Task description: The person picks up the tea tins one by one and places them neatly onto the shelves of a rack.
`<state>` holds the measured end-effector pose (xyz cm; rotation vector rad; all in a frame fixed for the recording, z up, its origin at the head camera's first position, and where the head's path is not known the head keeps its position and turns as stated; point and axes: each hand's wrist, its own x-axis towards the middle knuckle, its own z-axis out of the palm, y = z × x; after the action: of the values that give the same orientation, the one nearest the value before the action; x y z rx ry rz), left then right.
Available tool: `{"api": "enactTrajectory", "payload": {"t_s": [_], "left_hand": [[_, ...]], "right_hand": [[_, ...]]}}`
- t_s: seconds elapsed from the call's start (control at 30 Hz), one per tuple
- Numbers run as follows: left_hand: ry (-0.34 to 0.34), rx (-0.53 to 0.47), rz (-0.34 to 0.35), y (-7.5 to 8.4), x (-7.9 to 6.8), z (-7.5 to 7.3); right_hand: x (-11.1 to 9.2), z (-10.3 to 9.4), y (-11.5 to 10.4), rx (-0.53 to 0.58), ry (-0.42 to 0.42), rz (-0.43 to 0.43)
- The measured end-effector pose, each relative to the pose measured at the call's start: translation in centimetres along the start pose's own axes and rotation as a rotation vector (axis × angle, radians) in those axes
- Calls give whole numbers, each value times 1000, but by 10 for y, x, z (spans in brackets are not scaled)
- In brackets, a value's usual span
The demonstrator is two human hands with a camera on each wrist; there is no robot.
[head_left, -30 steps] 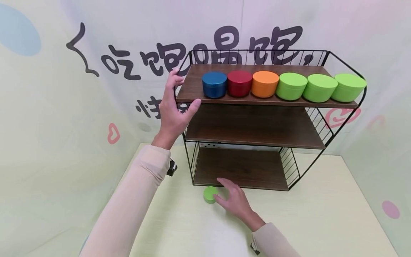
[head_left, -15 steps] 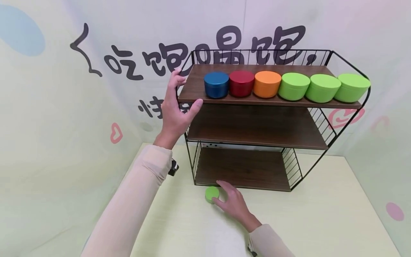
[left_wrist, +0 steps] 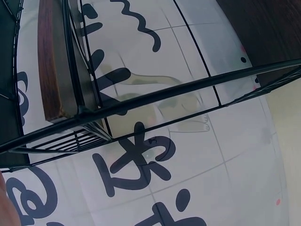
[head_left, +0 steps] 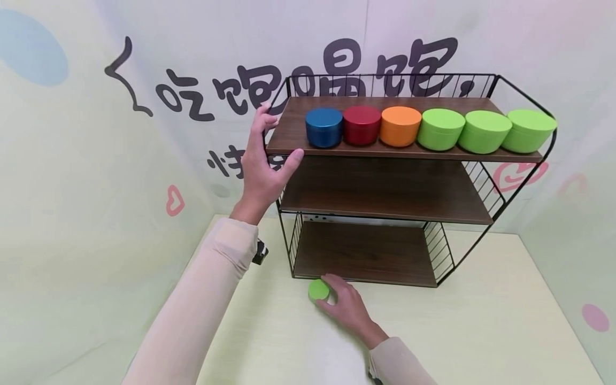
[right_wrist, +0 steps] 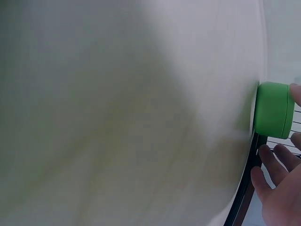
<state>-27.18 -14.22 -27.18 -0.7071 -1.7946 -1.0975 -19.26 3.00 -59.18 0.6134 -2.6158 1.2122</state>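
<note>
A three-tier rack with dark wooden shelves (head_left: 385, 184) and black wire sides stands on the table. My left hand (head_left: 262, 171) grips the left end of its top shelf, thumb over the front edge. The left wrist view shows a shelf board (left_wrist: 51, 70), the wire frame and a sliver of that hand (left_wrist: 6, 207). A round green tin (head_left: 318, 290) with a lid is on the table just before the bottom shelf. My right hand (head_left: 348, 305) holds it between thumb and finger. In the right wrist view, other fingers spread beside the green tin (right_wrist: 272, 110).
Along the top shelf stand a blue tin (head_left: 324, 128), a red tin (head_left: 361, 125), an orange tin (head_left: 400, 126) and three green tins (head_left: 483, 132). A printed cloth wall (head_left: 202, 48) closes off the back and sides. Pale tabletop (head_left: 481, 310) surrounds the rack's foot.
My right hand has come in closer around the green tin, its fingers drawing in against it. The view has shifted slightly. My left hand keeps its place on the rack.
</note>
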Motion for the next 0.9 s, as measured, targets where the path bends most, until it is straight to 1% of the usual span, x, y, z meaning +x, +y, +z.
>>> {"api": "enactTrajectory", "payload": {"t_s": [0.1, 0.2, 0.37, 0.53, 0.67, 0.8, 0.9], "left_hand": [[-1, 10, -2, 0, 0, -1], [1, 15, 2, 0, 0, -2], [8, 9, 7, 0, 0, -2], [12, 7, -8, 0, -1, -2], [19, 3, -23, 1, -1, -2], [3, 14, -6, 2, 0, -3], [-8, 24, 3, 2, 0, -3]], "right_hand": [[0, 1, 0, -13, -7, -21], [0, 1, -2, -10, -15, -24], [0, 0, -5, 4, -28, -14], [0, -1, -6, 21, -45, 4], [1, 0, -5, 6, -61, 13], [1, -1, -5, -5, -62, 15], [1, -2, -7, -18, -65, -4]]}}
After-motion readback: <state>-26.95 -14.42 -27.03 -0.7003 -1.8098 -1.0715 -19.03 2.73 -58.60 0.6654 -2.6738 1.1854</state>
